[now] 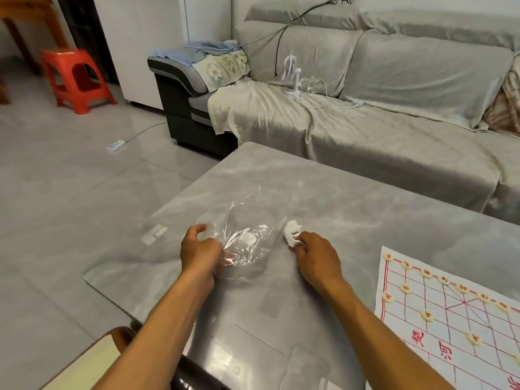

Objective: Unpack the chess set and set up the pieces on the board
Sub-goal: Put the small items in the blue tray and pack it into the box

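- Left hand [198,250] grips a clear plastic bag [244,243] on the grey tabletop [351,198], its fingers curled on the bag's left edge.
- Right hand [316,256] pinches a crumpled white paper wad [292,231] just right of the bag.
- The chess board sheet [450,327] lies well right of the bag, with round pieces [427,315] on its lines.

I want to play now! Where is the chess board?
The chess board lies flat on the grey table, at the lower right of the head view, just right of the right hand, with round pieces on it.

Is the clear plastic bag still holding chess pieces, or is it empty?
Apparently empty: the clear plastic bag lies crumpled on the table, no pieces visible through it.
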The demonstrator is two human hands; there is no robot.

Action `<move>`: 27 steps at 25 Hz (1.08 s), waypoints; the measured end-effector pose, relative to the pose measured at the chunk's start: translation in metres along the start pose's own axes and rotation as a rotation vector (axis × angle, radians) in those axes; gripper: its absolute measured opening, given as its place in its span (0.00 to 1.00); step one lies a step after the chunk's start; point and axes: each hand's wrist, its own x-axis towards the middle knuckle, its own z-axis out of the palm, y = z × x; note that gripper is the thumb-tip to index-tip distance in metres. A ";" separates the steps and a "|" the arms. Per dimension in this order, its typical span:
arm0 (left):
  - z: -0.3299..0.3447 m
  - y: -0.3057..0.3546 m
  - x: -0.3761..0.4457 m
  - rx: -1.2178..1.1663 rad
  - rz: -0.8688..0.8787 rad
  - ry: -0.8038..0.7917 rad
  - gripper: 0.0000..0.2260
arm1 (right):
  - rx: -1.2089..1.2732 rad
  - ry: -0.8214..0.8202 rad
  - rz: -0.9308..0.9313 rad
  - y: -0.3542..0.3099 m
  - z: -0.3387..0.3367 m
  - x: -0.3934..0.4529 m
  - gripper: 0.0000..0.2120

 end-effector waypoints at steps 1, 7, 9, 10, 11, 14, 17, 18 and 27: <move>-0.001 -0.001 -0.002 0.063 0.016 -0.013 0.20 | 0.158 0.095 0.049 0.001 -0.005 -0.009 0.07; 0.005 0.007 -0.032 0.228 0.118 -0.348 0.17 | 0.290 0.523 -0.261 -0.030 -0.043 -0.053 0.07; 0.006 0.010 -0.045 0.038 0.002 -0.522 0.14 | 0.181 0.359 -0.346 -0.039 -0.030 -0.060 0.09; 0.007 0.012 -0.048 -0.070 -0.071 -0.600 0.12 | 0.202 0.279 -0.330 -0.042 -0.026 -0.064 0.10; 0.007 0.014 -0.049 -0.179 -0.139 -0.654 0.11 | 0.256 0.224 -0.313 -0.042 -0.025 -0.067 0.11; 0.004 0.016 -0.049 -0.342 -0.197 -0.756 0.13 | 0.336 0.156 -0.326 -0.046 -0.036 -0.071 0.12; 0.005 0.010 -0.054 -0.190 -0.118 -0.849 0.17 | 0.191 -0.020 -0.431 -0.057 -0.054 -0.074 0.14; 0.007 0.011 -0.055 -0.176 -0.101 -0.834 0.20 | 0.211 -0.052 -0.431 -0.057 -0.058 -0.076 0.14; 0.015 0.008 -0.064 0.110 0.287 -0.724 0.16 | 1.256 -0.152 0.220 -0.044 -0.085 -0.086 0.34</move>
